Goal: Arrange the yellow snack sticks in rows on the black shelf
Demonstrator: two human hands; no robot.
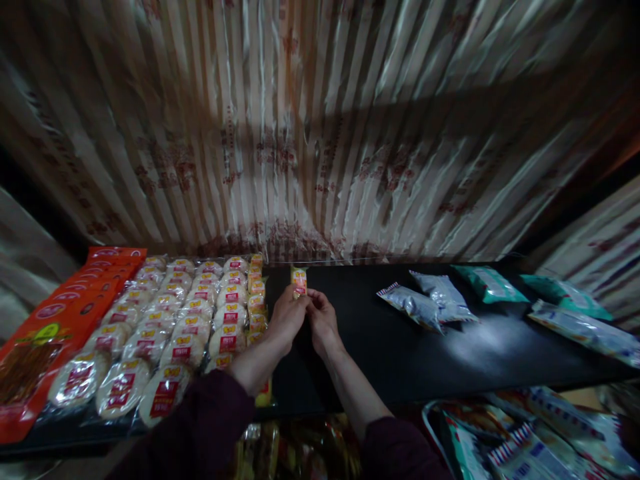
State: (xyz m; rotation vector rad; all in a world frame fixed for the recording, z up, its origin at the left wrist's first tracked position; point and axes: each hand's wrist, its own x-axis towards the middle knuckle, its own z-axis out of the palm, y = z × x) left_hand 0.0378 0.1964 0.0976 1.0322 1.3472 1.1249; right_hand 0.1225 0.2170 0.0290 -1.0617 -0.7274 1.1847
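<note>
A small yellow snack packet (299, 279) with a red label stands upright near the back of the black shelf (345, 373). My left hand (287, 319) is closed on its lower end. My right hand (323, 321) meets it from the other side, fingers curled in at the packet's lower right edge; the exact fingertip contact is hard to see. Just left of my hands runs a column of similar yellow packets (257, 301). Rows of round white rice crackers (185, 348) in clear wrappers with red labels lie beyond that column.
Orange snack bags (65, 313) overlap at the far left. Silver-white bags (413, 305) and green bags (490, 285) lie on the right. Below the shelf edge are a container of bags (530, 447) and a pile of yellow packets (300, 450). Striped, creased sheeting (300, 133) forms the back.
</note>
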